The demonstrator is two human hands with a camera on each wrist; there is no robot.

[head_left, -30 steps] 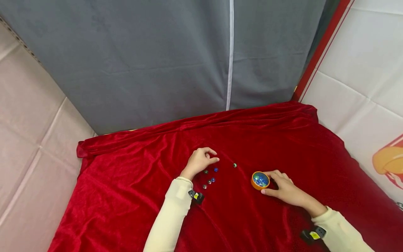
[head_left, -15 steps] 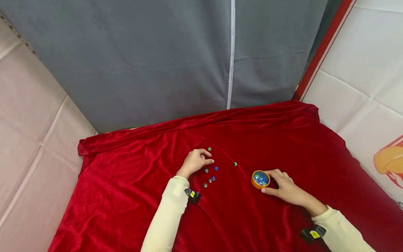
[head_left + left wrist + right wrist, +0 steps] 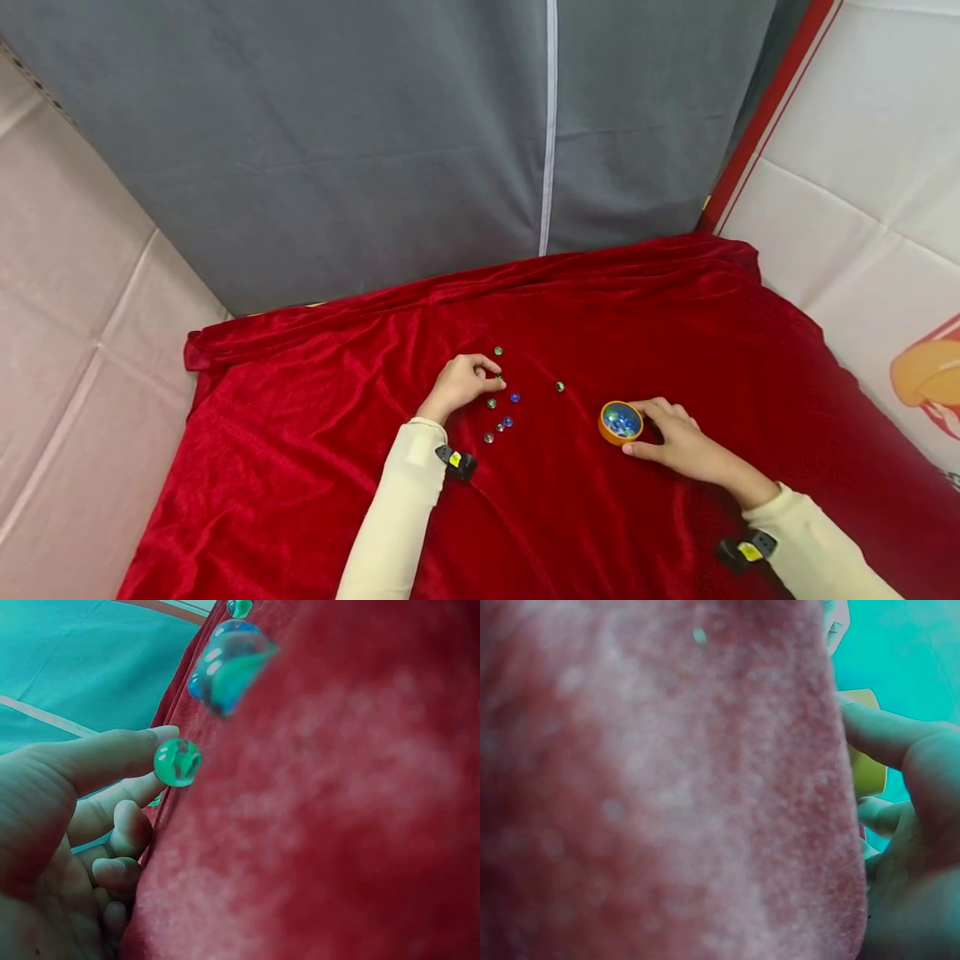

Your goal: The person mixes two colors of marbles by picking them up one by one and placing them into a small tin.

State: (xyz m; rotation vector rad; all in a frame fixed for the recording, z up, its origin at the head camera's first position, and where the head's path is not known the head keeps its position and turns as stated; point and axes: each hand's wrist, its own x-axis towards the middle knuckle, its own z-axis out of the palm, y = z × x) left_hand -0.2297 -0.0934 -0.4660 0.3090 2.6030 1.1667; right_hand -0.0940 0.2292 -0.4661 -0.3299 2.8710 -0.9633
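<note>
My left hand (image 3: pixel 459 385) reaches over the red cloth, thumb and forefinger pinching a green glass marble (image 3: pixel 178 762). Another green marble (image 3: pixel 498 351) lies just beyond the fingertips. Nearer me sit a dark green marble (image 3: pixel 491 403) and a blue one (image 3: pixel 515 397), with a few more, including a blue marble (image 3: pixel 507 422), close by. A lone green marble (image 3: pixel 559 387) rests farther right. My right hand (image 3: pixel 678 442) grips a small round orange tub (image 3: pixel 619 439) from its right side, thumb in front and fingers behind. Blue and green marbles show inside it.
Rumpled red velvet cloth (image 3: pixel 315 467) covers the table. A grey curtain (image 3: pixel 375 167) hangs behind its far edge, with pale panels (image 3: pixel 75 292) on both sides. A black wrist camera (image 3: pixel 456 461) sits on the left sleeve.
My left hand has drawn slightly back and left, uncovering the far green marble. A green marble now shows between its fingertips. The right hand keeps holding the tub in place.
</note>
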